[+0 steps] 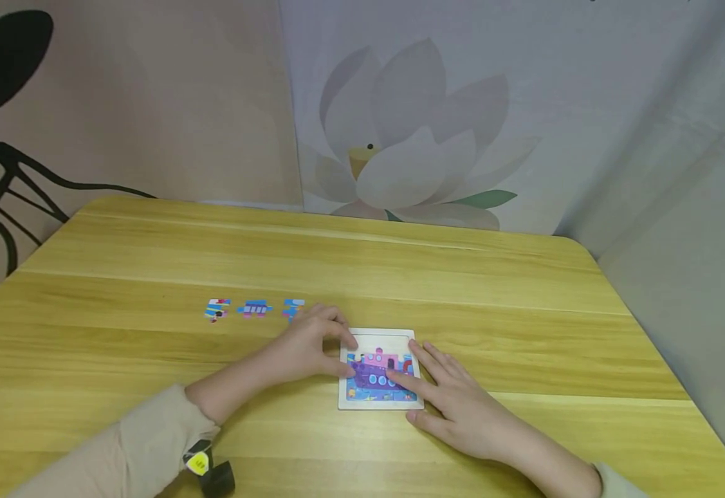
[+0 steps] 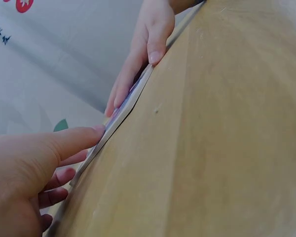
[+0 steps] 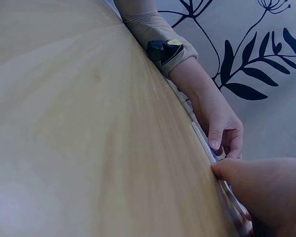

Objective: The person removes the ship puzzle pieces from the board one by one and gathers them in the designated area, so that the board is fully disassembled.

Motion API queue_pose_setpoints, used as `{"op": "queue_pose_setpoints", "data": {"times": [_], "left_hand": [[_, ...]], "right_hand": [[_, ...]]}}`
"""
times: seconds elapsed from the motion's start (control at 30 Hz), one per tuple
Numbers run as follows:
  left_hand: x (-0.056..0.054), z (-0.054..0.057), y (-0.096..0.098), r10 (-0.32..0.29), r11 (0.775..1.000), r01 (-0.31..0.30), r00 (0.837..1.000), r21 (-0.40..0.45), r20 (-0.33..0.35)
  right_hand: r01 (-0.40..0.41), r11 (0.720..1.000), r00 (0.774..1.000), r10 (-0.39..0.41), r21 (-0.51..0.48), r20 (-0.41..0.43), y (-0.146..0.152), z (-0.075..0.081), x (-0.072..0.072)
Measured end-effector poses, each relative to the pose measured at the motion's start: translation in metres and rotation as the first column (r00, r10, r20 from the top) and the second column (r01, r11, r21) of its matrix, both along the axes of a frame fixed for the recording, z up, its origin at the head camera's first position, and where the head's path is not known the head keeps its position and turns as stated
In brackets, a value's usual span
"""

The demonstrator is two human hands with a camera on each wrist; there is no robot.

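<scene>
A small white-framed jigsaw puzzle [image 1: 381,403] lies on the table, its lower part filled with a purple submarine picture. Its top strip shows bare white backing. My left hand [image 1: 313,342] is at the frame's left side, thumb tip on the purple part and index tip higher up, a gap between them. From the right, my right hand [image 1: 456,401] reaches over the frame with spread fingers. One fingertip touches the picture, another is at the upper right border, and the thumb is by the lower right corner. The left wrist view shows the left thumb [image 2: 81,139] lying along the frame edge.
Three loose puzzle pieces lie in a row to the left: a multicoloured one [image 1: 216,310], a blue-and-purple one [image 1: 254,308] and a blue one [image 1: 292,307], near the left hand. The wooden table [image 1: 524,311] ends at a curtain with a printed flower [image 1: 412,159].
</scene>
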State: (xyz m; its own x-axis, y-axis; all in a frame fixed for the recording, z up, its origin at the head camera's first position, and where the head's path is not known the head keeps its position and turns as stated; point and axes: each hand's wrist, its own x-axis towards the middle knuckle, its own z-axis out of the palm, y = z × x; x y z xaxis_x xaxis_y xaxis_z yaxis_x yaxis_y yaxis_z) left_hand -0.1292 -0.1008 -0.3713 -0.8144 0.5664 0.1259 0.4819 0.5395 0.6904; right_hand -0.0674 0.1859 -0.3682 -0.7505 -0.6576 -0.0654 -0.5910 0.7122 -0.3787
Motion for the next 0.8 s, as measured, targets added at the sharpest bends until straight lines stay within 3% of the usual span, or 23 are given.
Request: {"op": "queue_pose_setpoints", "data": {"times": [0.23, 0.6, 0.8], "left_hand": [[0.0042, 0.0029, 0.0044, 0.029, 1.000, -0.029, 0.999, -0.012, -0.024], [0.0080, 0.0083, 0.0092, 0.040, 0.999, -0.039, 0.998, -0.025, 0.038], [0.0098, 0.0097, 0.0096, 0.027, 0.999, -0.026, 1.000, -0.027, 0.010]], "right_hand": [[-0.002, 1.000, 1.000, 0.002, 0.007, -0.012, 0.0000, 0.0008, 0.0006], [-0.006, 1.000, 0.999, 0.007, 0.016, -0.044, -0.0007, 0.0012, 0.0001], [0.006, 1.000, 0.999, -0.005, 0.027, -0.033, -0.0033, 0.0041, 0.0010]]}}
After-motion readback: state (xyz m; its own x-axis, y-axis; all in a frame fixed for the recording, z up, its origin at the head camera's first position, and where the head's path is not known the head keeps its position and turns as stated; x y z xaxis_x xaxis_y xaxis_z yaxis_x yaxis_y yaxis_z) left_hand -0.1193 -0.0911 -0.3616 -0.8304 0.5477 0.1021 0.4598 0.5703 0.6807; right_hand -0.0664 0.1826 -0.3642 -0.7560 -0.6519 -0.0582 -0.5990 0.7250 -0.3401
